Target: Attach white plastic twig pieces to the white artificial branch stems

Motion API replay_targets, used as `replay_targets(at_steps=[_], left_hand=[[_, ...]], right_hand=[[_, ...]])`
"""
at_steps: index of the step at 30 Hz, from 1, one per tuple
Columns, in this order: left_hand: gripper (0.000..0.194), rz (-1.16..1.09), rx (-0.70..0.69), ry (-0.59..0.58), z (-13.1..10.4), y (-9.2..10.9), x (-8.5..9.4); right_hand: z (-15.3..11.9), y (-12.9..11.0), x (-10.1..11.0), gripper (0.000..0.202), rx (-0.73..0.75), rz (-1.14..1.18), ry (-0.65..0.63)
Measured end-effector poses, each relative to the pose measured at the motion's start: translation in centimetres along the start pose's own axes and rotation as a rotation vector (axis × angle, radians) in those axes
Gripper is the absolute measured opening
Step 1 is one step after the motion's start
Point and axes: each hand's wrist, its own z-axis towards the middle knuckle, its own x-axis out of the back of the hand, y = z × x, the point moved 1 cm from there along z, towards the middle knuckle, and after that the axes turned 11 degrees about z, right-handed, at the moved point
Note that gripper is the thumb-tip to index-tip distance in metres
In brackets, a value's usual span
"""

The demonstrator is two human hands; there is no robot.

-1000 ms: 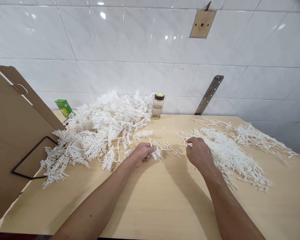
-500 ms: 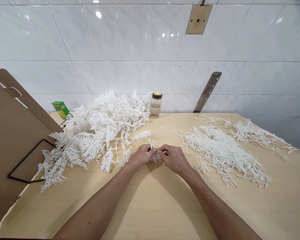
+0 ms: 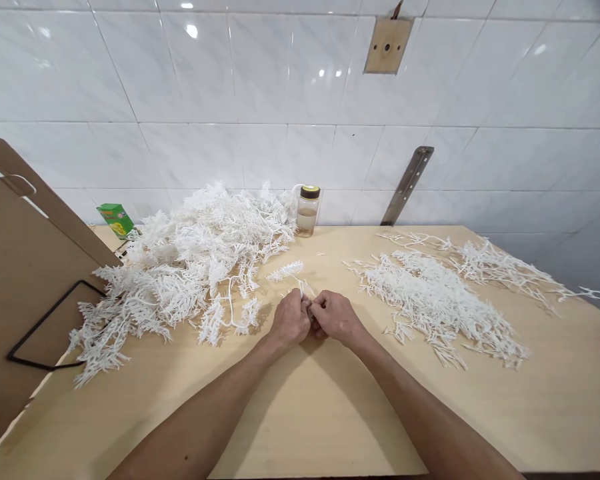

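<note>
My left hand (image 3: 291, 317) and my right hand (image 3: 336, 316) meet over the middle of the table, fingers closed together on a white artificial plant sprig (image 3: 286, 271). One leafy tip of it pokes out beyond the left hand, and thin stems show above the fingertips. My hands cover the rest. Left of them lies a big heap of white artificial sprigs (image 3: 195, 247), with a loose curved piece at its near edge. On the right is a flatter pile of small white leafy pieces (image 3: 435, 300). Behind that pile are bare white branching stems (image 3: 505, 267).
A jar with a dark lid (image 3: 307, 213) stands against the tiled wall, beside the heap. A green box (image 3: 116, 221) is at the back left. Along the left edge rises a cardboard box (image 3: 35, 267) with a black handle. A metal bracket (image 3: 407, 187) leans against the wall.
My hands have drawn closer together and their fingers have curled further in around the sprig. The whole view has shifted slightly; the piles look the same.
</note>
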Motion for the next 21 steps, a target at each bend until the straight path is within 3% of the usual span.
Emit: replay_targets(at_steps=[5, 8, 11, 15, 18, 21], left_hand=[[0.014, 0.015, -0.155, 0.037, -0.4, -0.2, -0.5], [0.017, -0.109, -0.261, 0.037, -0.5, -0.2, -0.8], [0.025, -0.321, -0.194, -0.044, 0.1, -0.2, -0.5], [0.038, -0.557, -0.094, -0.205, 0.5, 0.0, 0.7], [0.044, -0.638, -0.003, -0.275, 0.5, 0.1, 1.4], [0.046, -0.731, 0.050, -0.285, 0.5, 0.1, 1.6]], right_hand=[[0.6, 0.4, 0.6, 0.015, -0.114, 0.111, -0.004], [0.9, 0.4, 2.4, 0.010, -0.055, 0.097, 0.053], [1.1, 0.2, 5.3, 0.015, 0.077, 0.053, 0.236], [0.9, 0.1, 10.1, 0.014, 0.176, -0.265, 0.701], [0.6, 0.3, 12.2, 0.012, 0.223, -0.400, 0.772], [0.1, 0.0, 11.5, 0.020, 0.370, -0.374, 0.715]])
